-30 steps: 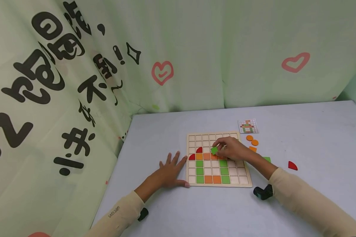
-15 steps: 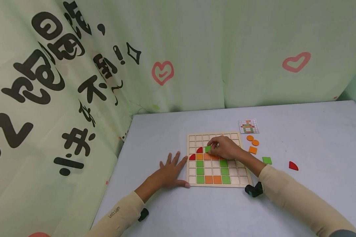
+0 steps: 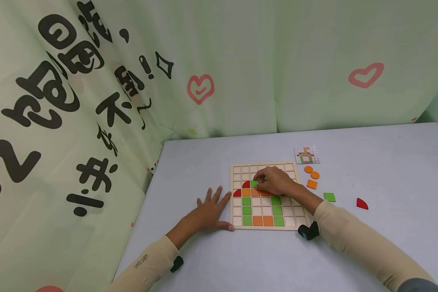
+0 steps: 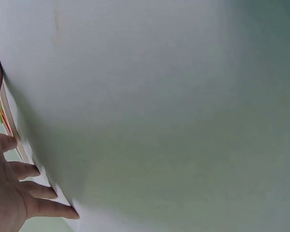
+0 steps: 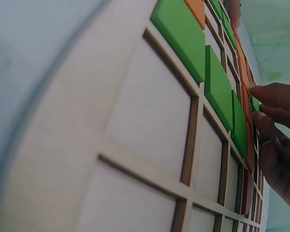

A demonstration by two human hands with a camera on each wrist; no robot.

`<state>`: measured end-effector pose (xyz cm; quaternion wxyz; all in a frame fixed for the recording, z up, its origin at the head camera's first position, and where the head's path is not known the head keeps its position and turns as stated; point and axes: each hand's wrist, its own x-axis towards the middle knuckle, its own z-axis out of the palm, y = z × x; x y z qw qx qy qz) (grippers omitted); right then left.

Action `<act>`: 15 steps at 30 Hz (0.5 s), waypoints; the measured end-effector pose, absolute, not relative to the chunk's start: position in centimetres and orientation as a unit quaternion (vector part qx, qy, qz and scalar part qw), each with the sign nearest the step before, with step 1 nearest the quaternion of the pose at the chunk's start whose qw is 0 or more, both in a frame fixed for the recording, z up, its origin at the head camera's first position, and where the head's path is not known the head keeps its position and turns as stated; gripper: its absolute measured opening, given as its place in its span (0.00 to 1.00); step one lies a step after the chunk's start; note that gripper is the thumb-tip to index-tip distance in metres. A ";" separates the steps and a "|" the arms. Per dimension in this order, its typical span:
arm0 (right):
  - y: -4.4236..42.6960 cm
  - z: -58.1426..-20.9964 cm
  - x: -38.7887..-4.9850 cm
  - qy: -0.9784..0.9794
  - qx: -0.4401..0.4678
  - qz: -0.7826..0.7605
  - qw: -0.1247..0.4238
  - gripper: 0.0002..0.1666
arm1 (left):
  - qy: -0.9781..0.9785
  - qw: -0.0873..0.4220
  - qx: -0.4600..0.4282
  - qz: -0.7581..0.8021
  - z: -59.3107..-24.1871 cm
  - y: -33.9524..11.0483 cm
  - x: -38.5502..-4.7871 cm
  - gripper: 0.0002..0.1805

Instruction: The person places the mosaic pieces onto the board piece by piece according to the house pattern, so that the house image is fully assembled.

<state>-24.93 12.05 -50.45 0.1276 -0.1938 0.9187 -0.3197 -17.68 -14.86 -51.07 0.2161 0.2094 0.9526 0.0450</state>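
Observation:
My right hand (image 3: 275,181) reaches over the wooden grid board (image 3: 301,211) and pinches a green square tile (image 3: 254,183) with thumb and fingertips. This tile lies at a cell just right of a red quarter-circle tile (image 3: 246,185); whether it is fully seated cannot be told. In the right wrist view, the fingertips (image 5: 261,91) touch the green tile beyond a column of green tiles (image 5: 217,89). Spread flat at the board's left side is my left hand (image 3: 209,213), its thumb against the near left corner. Orange tiles (image 3: 263,221) fill other cells; the right hand hides part of the board.
Right of the board lie a small pattern card (image 3: 306,154), two orange discs (image 3: 315,175), an orange square (image 3: 312,184), a green square (image 3: 329,197) and a red quarter circle (image 3: 362,203). A printed curtain (image 3: 241,101) hangs behind the table.
My right hand has moved left across the board with the green tile and lowered it beside the red quarter-circle tile. The left hand has stayed in place.

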 end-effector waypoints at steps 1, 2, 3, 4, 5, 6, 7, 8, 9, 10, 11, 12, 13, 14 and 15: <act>12.0 -50.4 -24.9 0.919 -0.193 -0.317 0.130 0.15 | 0.953 0.215 0.210 0.046 -51.0 -14.8 -17.7 0.62; 12.0 -50.3 -25.0 0.920 -0.192 -0.316 0.132 0.15 | 0.953 0.215 0.210 0.046 -51.0 -14.8 -17.7 0.62; 12.0 -50.3 -25.0 0.920 -0.192 -0.315 0.134 0.15 | 0.953 0.214 0.210 0.046 -51.0 -14.8 -17.7 0.62; 12.0 -50.3 -25.0 0.920 -0.192 -0.315 0.135 0.15 | 0.953 0.214 0.211 0.046 -50.9 -14.8 -17.6 0.62; 12.1 -50.2 -25.0 0.919 -0.193 -0.315 0.137 0.15 | 0.953 0.214 0.211 0.045 -50.9 -14.8 -17.6 0.62; 12.1 -50.2 -25.0 0.919 -0.193 -0.316 0.138 0.16 | 0.953 0.213 0.211 0.045 -50.9 -14.8 -17.6 0.62; 12.1 -50.1 -25.0 0.918 -0.194 -0.317 0.139 0.16 | 0.953 0.213 0.210 0.045 -50.9 -14.7 -17.6 0.62; 12.2 -50.1 -25.0 0.917 -0.196 -0.320 0.138 0.16 | 0.953 0.214 0.209 0.044 -50.9 -14.7 -17.6 0.62; 12.3 -50.1 -24.9 0.915 -0.200 -0.324 0.137 0.16 | 0.953 0.214 0.209 0.044 -50.8 -14.7 -17.6 0.61; 12.4 -50.1 -24.9 0.913 -0.204 -0.327 0.135 0.17 | 0.953 0.214 0.208 0.043 -50.8 -14.7 -17.6 0.61; 12.5 -50.1 -24.8 0.911 -0.208 -0.332 0.132 0.17 | 0.954 0.214 0.208 0.043 -50.9 -14.7 -17.6 0.61; 12.7 -50.1 -24.7 0.909 -0.213 -0.336 0.126 0.17 | 0.954 0.213 0.208 0.043 -50.9 -14.7 -17.6 0.61; 12.9 -50.1 -24.6 0.905 -0.220 -0.343 0.121 0.17 | 0.954 0.213 0.207 0.042 -50.9 -14.7 -17.6 0.61; 13.1 -50.1 -24.5 0.903 -0.224 -0.347 0.117 0.17 | 0.954 0.213 0.207 0.041 -50.9 -14.7 -17.6 0.61; 13.4 -50.1 -24.4 0.901 -0.228 -0.352 0.115 0.17 | 0.954 0.211 0.208 0.040 -50.9 -14.7 -17.6 0.61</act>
